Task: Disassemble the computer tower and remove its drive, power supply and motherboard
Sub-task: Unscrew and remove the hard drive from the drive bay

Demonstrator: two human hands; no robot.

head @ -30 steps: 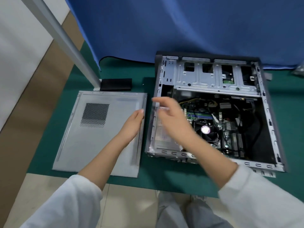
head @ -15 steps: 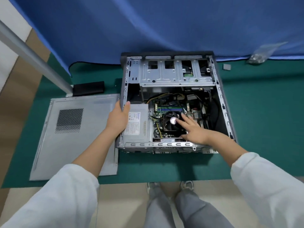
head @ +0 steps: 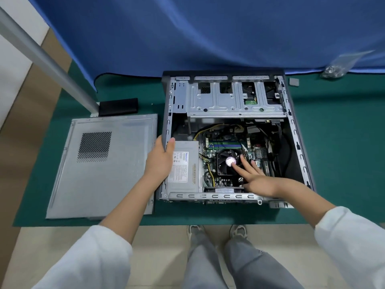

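As the left hand (head: 160, 161) grips the lidless grey tower (head: 235, 101), the flat right hand (head: 257, 179) touches its fan (head: 225, 163).

we see a broad blue fabric curtain (head: 208, 34) hanging across the back, its hem meeting a flat dark green mat (head: 337, 147). a round grey metal pole (head: 48, 61) slants down at the left, beside a white wall (head: 10, 65) and a brown band (head: 25, 130). pale beige floor (head: 162, 245) lies nearest us, evenly lit.

power supply label (head: 184, 167) print unreadable, plastic bag (head: 338, 66) blurred, contents unclear
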